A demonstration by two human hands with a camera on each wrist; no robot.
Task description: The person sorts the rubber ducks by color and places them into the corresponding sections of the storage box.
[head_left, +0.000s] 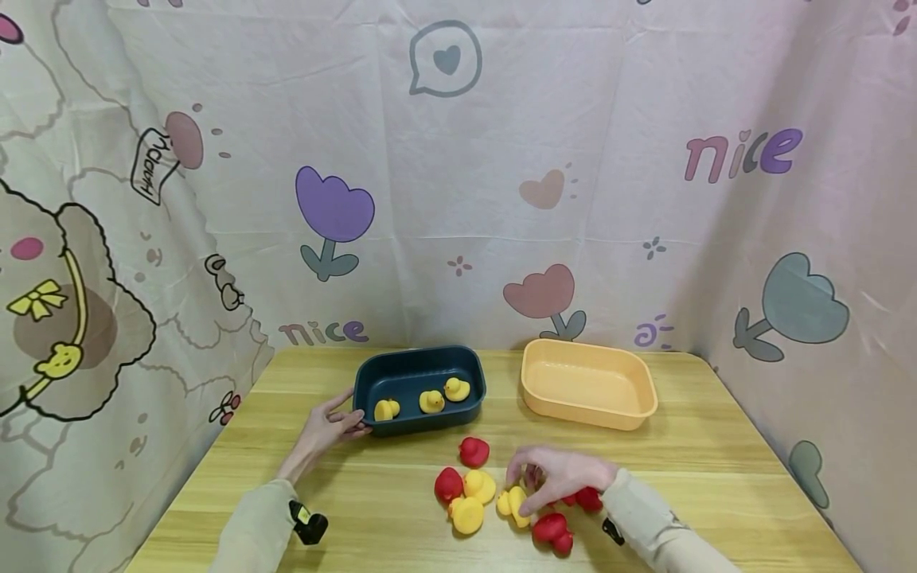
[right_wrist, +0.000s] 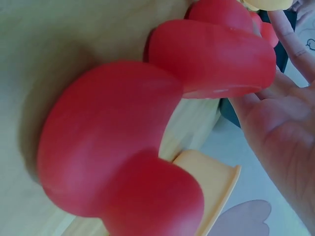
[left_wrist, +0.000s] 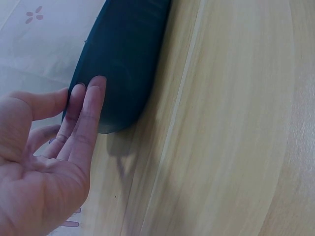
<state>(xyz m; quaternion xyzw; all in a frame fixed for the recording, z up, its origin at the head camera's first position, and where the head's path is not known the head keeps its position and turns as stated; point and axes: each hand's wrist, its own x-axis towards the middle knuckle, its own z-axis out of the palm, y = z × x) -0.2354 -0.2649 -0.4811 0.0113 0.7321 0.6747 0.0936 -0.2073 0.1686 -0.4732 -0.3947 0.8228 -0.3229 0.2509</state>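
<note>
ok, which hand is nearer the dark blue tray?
Left. The left hand touches the dark blue tray at its near-left corner; the right hand is over the toy ducks, in front of the tray, apart.

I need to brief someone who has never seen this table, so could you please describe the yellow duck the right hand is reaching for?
On the wooden table, find the duck cluster in front of the dark blue tray. The right hand fingers a yellow duck, the only yellow one at the cluster's right side, among red ducks.
</note>
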